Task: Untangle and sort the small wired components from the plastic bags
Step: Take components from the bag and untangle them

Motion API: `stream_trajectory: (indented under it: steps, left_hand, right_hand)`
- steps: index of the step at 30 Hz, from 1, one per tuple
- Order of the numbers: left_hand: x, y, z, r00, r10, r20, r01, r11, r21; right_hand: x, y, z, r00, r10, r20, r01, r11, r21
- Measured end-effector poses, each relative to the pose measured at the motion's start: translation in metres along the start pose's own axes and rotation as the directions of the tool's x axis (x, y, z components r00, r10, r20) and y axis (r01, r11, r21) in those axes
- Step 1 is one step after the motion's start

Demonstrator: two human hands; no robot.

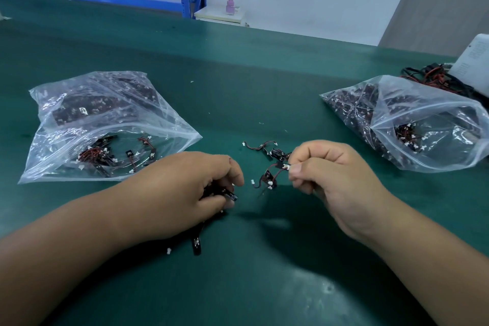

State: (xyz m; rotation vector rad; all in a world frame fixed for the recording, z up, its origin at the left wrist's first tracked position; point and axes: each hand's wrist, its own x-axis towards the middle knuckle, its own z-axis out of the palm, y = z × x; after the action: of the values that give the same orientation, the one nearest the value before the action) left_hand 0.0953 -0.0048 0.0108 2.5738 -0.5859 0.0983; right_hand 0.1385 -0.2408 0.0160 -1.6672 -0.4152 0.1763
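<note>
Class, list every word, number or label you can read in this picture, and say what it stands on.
No text is legible.
White box at the right edge of the table: rows of grey print, too small and blurred to read.
White label inside the left clear plastic bag: too blurred to read.

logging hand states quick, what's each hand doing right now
Left hand: closed, gripping a bunch of wired components.
Right hand: closed, pinching the white connector of a dangling component.
</note>
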Motion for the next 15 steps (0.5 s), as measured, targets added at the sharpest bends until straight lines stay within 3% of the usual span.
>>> stream_trajectory:
  steps: [6, 9, 15]
  left_hand:
    - [-0.001, 0.001, -0.005, 0.997, 0.071, 0.011, -0.072, 0.987, 0.142]
    - [-0.001, 0.000, -0.006, 0.997, 0.065, -0.031, -0.059, 0.984, 0.166]
    - [-0.002, 0.008, -0.008, 0.994, 0.104, -0.020, -0.101, 0.986, 0.136]
  right_hand:
    - [0.010, -0.010, -0.023, 0.999, -0.019, -0.035, 0.020, 0.998, 0.055]
    - [0.013, -0.012, -0.031, 0.999, 0.028, -0.041, -0.030, 0.998, -0.055]
    - [0.014, -0.010, -0.028, 0.990, 0.139, -0.018, -0.140, 0.986, -0.094]
